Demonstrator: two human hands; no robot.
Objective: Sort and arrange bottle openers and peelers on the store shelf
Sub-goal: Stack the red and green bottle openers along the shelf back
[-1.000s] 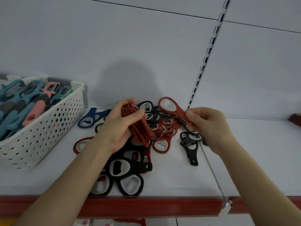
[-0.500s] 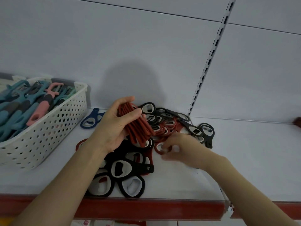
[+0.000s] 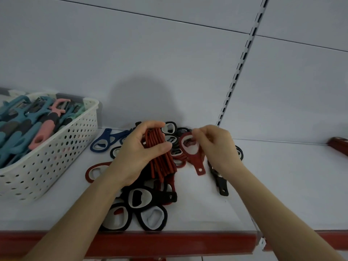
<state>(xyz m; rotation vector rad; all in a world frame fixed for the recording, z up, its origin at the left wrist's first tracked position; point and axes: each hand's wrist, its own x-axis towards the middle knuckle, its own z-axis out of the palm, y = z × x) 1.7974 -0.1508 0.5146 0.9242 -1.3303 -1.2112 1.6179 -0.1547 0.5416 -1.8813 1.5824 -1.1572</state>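
My left hand (image 3: 139, 153) grips a stack of red bottle openers (image 3: 162, 157), held edge-on above the shelf. My right hand (image 3: 216, 146) pinches the ring of a single red bottle opener (image 3: 193, 153), lifted just right of the stack with its handle pointing down. Under both hands lies a loose pile of black and red bottle openers (image 3: 143, 200) on the white shelf (image 3: 197, 210). A blue opener (image 3: 105, 141) lies at the back left of the pile. Part of the pile is hidden by my hands.
A white perforated basket (image 3: 56, 155) full of teal, pink and grey peelers (image 3: 24, 127) stands at the left. The shelf has a red front edge (image 3: 169, 242). A slotted upright (image 3: 239, 68) runs up the back wall. Bare shelf lies to the right.
My right hand went down into the pile, then came up pinching a single red opener beside the stack. My left hand kept hold of the red stack.
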